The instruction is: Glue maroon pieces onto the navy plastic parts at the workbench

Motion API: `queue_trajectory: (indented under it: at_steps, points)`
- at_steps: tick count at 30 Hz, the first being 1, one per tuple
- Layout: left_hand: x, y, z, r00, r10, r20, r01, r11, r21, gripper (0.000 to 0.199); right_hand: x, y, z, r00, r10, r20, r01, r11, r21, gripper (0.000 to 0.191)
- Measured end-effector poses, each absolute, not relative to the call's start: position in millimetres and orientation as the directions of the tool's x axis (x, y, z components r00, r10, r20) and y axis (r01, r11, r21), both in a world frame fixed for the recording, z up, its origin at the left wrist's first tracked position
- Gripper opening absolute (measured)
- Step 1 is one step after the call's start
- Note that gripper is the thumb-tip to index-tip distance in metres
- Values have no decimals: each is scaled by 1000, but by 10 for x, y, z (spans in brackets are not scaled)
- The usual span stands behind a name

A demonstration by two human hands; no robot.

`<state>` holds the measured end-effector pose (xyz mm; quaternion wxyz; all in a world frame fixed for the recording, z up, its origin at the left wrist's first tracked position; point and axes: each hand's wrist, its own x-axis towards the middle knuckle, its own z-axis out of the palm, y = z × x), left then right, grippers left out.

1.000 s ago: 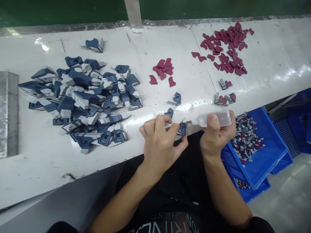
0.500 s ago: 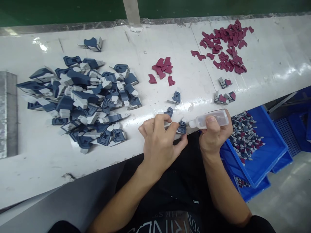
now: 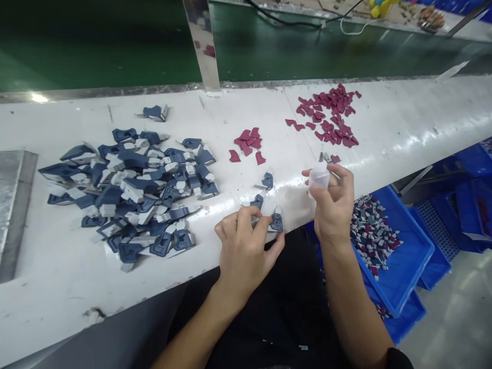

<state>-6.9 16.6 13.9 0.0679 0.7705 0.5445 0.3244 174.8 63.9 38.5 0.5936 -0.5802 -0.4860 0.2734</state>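
At the near edge of the bench my left hand (image 3: 246,251) is closed, with thumb and fingers pinching a small blue-and-grey plastic part (image 3: 276,222). Its recessed blue face points up. My right hand (image 3: 334,210) is wrapped round a translucent squeeze bottle (image 3: 319,177), which stands nearly upright with its thin nozzle pointing away from me. The bottle is apart from the pinched part. Two more blue-and-grey parts, a nearer one (image 3: 257,202) and a farther one (image 3: 268,180), lie just beyond my left fingers. Behind the bottle, a part with a maroon inlay (image 3: 335,159) is partly hidden.
A big heap of blue-and-grey parts (image 3: 134,189) covers the bench's left. Maroon pieces lie in a small cluster (image 3: 246,142) and a larger pile (image 3: 334,110). A blue bin (image 3: 417,256) of finished-looking parts stands below, right. A metal block (image 3: 15,205) sits far left.
My right hand has drawn the bottle away from the pinched part and turned it from lying sideways to nearly upright. My left hand keeps its pinch. The camera view has tilted up.
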Motion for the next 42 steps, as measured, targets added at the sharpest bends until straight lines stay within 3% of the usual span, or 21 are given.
queue_trajectory:
  at_steps: [4,10,13,18,20,22,25,31,42]
  points:
    - [-84,160,127,196,883,427,794,-399,459,13,1720,925,365,272,901,339,468,184,-864,37]
    - [-104,176,103,200,879,432,810,-397,432,12,1579,1326,235,89,958,272,487,197,-851,40]
    - [-109,182,107,202,881,427,815,-393,426,9,1556,1335,215,75,970,232,571,149,-807,50]
    - [-113,179,106,211,884,418,815,-395,424,8,1941,1479,285,145,907,395,755,157,-636,66]
    - [-112,178,99,210,881,423,818,-395,418,9,2249,1701,339,242,886,395,813,37,-581,67]
    - [-110,179,93,212,880,426,821,-397,411,10,2559,1960,391,355,904,238,832,-189,-522,68]
    - [-110,178,89,216,879,425,821,-399,409,10,2873,2261,433,391,916,86,818,-304,-488,67]
    - [-99,165,91,193,883,428,819,-385,426,7,2802,2204,399,151,988,24,877,-122,-464,56]
    - [-83,168,119,204,871,448,811,-406,422,8,2137,1020,470,-190,979,72,877,202,-436,63]
